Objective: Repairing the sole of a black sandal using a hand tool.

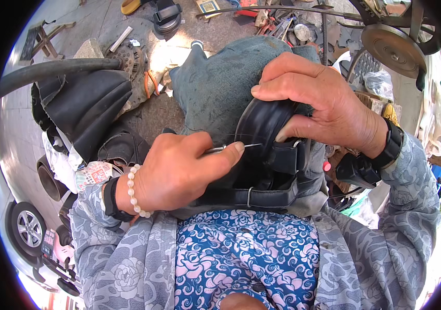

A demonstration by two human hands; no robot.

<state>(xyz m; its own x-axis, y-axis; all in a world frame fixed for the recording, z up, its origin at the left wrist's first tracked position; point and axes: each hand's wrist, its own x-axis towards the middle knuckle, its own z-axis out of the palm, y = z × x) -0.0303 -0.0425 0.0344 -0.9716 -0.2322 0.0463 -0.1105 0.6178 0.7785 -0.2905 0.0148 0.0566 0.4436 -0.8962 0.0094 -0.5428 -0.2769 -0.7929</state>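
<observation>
Head view: left hand [176,170] fingers pinched tight on awl [230,148], tip at black shoe [267,129] on lap. Right hand [318,108] clamped over shoe. Judgement: keep awl straight, brace w/ right thumb.

Black leather shoe [269,150] centre frame on grey-clothed lap [215,93], folded black rubber inner tube [83,106] upper left, round metal wheel [393,49] upper right.

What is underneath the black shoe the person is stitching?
Under the black shoe lies a grey-blue cloth spread over the lap. The right hand covers the shoe's top, and whatever lies beneath the cloth is hidden.
</observation>
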